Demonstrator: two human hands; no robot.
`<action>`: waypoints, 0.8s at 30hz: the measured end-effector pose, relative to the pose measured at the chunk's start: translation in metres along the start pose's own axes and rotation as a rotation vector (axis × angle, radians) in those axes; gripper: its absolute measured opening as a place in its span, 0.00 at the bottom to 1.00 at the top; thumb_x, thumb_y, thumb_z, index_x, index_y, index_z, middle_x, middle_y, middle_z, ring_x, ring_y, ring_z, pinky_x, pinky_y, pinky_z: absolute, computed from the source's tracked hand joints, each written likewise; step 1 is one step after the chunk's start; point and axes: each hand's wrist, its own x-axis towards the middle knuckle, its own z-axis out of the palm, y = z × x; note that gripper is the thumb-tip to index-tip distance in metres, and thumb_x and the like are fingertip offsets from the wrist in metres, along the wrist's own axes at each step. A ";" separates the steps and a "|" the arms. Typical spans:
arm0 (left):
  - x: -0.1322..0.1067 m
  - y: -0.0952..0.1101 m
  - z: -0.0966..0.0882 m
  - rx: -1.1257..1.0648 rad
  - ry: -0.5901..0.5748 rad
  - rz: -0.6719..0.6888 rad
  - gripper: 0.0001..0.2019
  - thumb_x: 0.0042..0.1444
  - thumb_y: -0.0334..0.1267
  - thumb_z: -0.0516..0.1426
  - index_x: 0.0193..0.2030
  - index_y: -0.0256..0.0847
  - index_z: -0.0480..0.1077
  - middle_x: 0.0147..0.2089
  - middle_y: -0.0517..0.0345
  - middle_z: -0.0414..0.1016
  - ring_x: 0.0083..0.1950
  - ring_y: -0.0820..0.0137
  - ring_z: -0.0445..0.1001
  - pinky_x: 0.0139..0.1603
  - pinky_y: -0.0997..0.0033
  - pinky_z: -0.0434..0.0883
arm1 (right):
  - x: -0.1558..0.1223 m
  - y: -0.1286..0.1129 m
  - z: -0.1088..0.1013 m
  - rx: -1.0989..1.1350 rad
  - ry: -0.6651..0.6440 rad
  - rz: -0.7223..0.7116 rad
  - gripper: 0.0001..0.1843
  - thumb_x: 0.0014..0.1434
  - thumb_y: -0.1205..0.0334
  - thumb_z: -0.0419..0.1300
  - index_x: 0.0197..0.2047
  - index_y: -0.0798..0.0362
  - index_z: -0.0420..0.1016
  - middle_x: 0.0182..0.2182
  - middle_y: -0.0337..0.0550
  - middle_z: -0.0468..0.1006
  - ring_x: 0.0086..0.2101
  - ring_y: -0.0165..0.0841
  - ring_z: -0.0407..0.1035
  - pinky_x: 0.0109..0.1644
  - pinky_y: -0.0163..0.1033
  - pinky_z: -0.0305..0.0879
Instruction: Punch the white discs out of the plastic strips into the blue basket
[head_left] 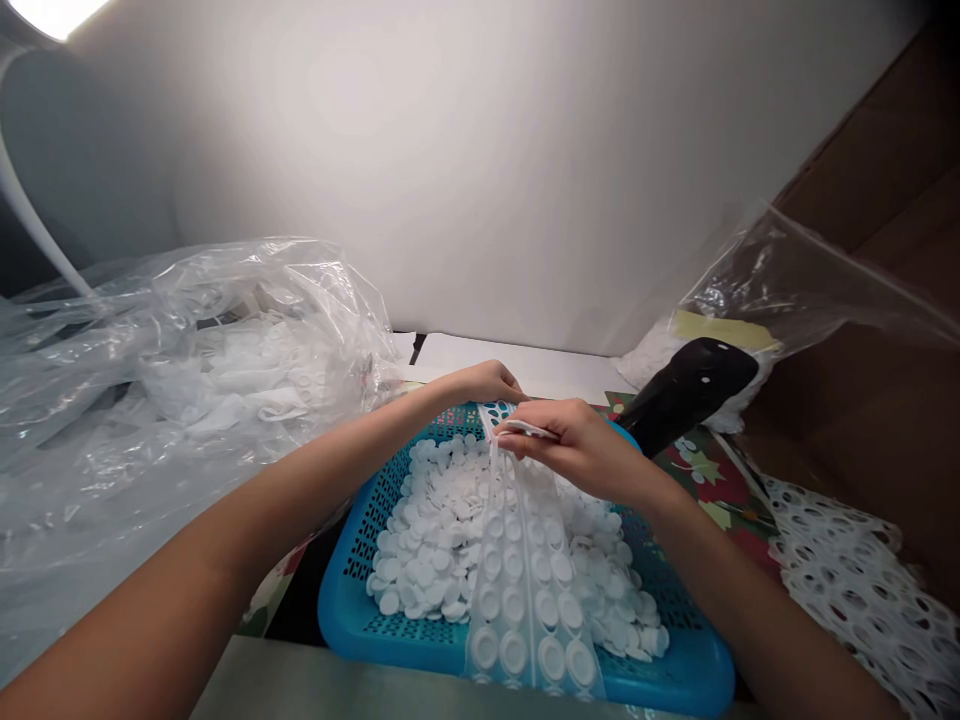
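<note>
A long clear strip with rows of white round discs [514,604] lies lengthwise over a blue plastic basket [341,610]. Under it, the basket holds a heap of loose white discs [442,520]. At the basket's far rim my left hand [491,381] has its fingers curled down at the strip's far end, where open holes show; its fingertips are partly hidden. My right hand [576,440] is closed just nearer to me, over the strip, pinching a thin flat white piece [531,428] between thumb and fingers.
Clear plastic bags [247,370] with white pieces pile up at left. A black object [690,385] stands behind the basket's right corner, near another bag [750,290]. Holed white sheets [847,570] lie at right. A lamp [56,15] shines from the upper left.
</note>
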 end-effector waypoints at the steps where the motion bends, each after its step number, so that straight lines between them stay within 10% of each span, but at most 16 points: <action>1: 0.000 0.000 0.000 -0.009 0.002 -0.003 0.15 0.40 0.47 0.55 0.28 0.37 0.71 0.26 0.60 0.68 0.26 0.77 0.58 0.26 0.75 0.56 | 0.000 0.000 -0.001 0.009 -0.012 0.000 0.16 0.61 0.56 0.46 0.30 0.55 0.69 0.26 0.39 0.71 0.28 0.27 0.62 0.32 0.33 0.55; 6: 0.000 0.001 0.001 -0.024 0.005 -0.011 0.12 0.40 0.43 0.55 0.27 0.36 0.71 0.24 0.60 0.67 0.25 0.77 0.58 0.25 0.76 0.56 | 0.001 0.001 -0.001 0.000 -0.047 -0.036 0.16 0.62 0.58 0.44 0.35 0.54 0.69 0.29 0.39 0.71 0.32 0.28 0.63 0.36 0.33 0.57; 24: -0.006 0.010 -0.001 0.095 0.048 -0.021 0.05 0.39 0.35 0.52 0.20 0.36 0.64 0.18 0.65 0.55 0.23 0.78 0.52 0.24 0.75 0.52 | 0.001 -0.001 0.006 -0.183 0.477 0.091 0.12 0.60 0.59 0.48 0.34 0.54 0.70 0.29 0.40 0.65 0.24 0.26 0.58 0.29 0.33 0.55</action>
